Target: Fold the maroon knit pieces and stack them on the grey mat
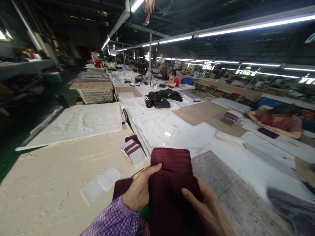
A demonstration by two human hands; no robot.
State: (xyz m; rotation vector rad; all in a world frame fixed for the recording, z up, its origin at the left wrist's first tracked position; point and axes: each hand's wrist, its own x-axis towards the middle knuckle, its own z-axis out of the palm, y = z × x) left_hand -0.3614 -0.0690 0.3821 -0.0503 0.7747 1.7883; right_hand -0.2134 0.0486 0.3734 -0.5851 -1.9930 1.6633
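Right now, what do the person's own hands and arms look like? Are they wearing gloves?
No gloves: the left hand and right hand are bare. The left sleeve is purple-and-white checked, gathered at the wrist. No sleeve shows on the right.

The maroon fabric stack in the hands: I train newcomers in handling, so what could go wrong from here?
1. The maroon fabric stack shows many separate layer edges near its top; these might slide out of line if the left hand or right hand slackened.
2. The purple checked sleeve looks close to thin white sheets on the beige-covered table, so it could perhaps drag them.
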